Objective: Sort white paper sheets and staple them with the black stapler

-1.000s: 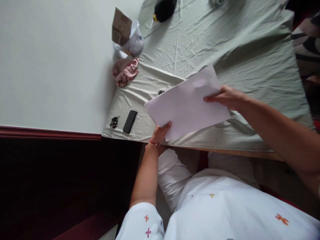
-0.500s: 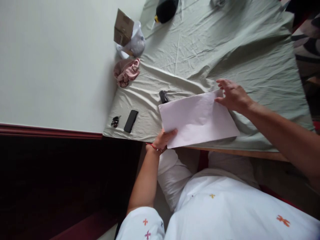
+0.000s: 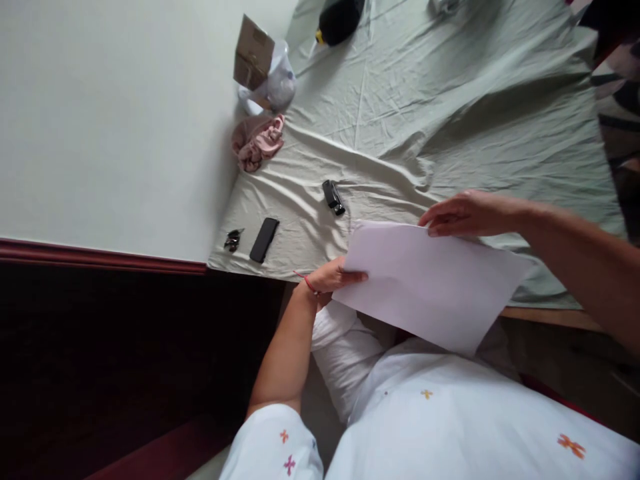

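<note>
White sheets of paper are tilted over the near edge of the cloth-covered table, partly above my lap. My left hand grips their left side, thumb on top and the other fingers underneath. At the far long edge, my right hand is closed, its fingertips pinching the paper. How many sheets there are I cannot tell. Just beyond the paper's left corner lies a small black stapler, touched by neither hand.
A black phone and some keys lie at the left on the green tablecloth. Along the wall are a pink cloth, a plastic bag and a cardboard piece. A dark object with a yellow tip lies farther back.
The paper has turned and shifted right and toward me, uncovering the stapler. My right hand has come nearer and closed on the far edge, while my left hand keeps its grip.
</note>
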A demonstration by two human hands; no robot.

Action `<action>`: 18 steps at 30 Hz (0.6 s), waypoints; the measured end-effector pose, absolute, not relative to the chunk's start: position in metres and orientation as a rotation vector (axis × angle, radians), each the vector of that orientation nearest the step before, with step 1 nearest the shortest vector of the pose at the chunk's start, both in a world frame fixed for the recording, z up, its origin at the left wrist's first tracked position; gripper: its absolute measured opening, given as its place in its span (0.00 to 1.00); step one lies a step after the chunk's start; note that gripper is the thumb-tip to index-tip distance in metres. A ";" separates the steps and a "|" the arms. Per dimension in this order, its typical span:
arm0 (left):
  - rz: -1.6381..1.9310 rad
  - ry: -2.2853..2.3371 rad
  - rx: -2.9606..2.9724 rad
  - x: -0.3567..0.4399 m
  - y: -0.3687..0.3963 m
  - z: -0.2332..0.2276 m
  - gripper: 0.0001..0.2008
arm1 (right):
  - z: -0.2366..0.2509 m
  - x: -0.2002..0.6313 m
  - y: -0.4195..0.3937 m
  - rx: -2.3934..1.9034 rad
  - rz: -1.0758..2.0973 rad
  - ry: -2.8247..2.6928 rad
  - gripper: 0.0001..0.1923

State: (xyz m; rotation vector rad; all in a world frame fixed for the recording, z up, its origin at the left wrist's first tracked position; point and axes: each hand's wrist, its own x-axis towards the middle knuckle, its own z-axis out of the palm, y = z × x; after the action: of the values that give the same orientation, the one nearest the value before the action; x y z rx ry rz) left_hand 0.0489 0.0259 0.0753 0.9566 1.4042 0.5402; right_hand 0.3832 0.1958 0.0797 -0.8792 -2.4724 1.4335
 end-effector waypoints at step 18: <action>1.077 1.833 0.684 0.002 0.114 0.046 0.14 | 0.075 0.337 0.217 -1.550 1.817 -1.589 0.06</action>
State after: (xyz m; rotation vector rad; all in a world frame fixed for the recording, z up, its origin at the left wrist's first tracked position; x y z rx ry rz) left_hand 0.0024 0.1140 0.0459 0.6838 1.8327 1.0769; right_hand 0.3365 0.2166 0.0748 -1.5496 -1.5886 1.8168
